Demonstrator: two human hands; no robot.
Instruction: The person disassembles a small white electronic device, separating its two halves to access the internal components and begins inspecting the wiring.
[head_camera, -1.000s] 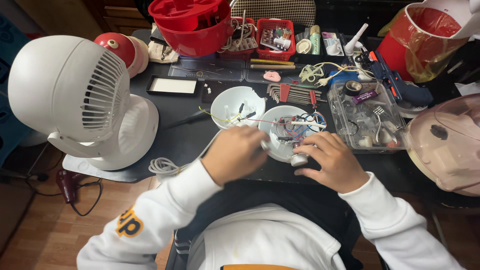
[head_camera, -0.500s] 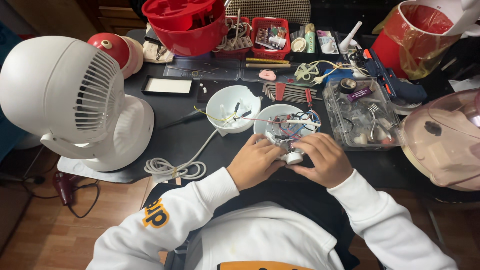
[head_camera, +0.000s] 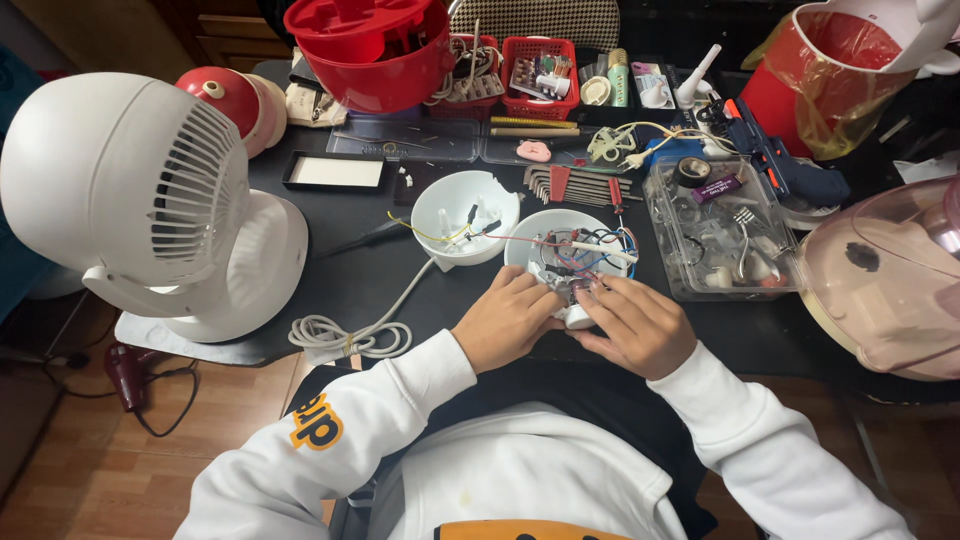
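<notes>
My left hand (head_camera: 507, 318) and my right hand (head_camera: 636, 325) meet at the near edge of the black table, both gripping a small white device part (head_camera: 574, 312) between their fingertips. Right behind them stands an opened white round housing (head_camera: 545, 232) with red, blue and black wires (head_camera: 585, 255) spilling from it. A second white bowl-shaped shell (head_camera: 462, 216) lies just to its left, joined to it by thin yellow and red wires. A grey power cord (head_camera: 350, 335) runs from that shell and coils left of my left hand.
A large white fan (head_camera: 150, 205) fills the left of the table. A clear plastic box (head_camera: 722, 228) of small parts stands right of the housings, a pink dome (head_camera: 885, 275) further right. Red baskets (head_camera: 540, 62), a red bowl (head_camera: 375, 50) and hex keys (head_camera: 568, 183) line the back.
My left hand has dropped from the housing toward me and closed in beside my right hand on the small white part. The view has shifted slightly lower.
</notes>
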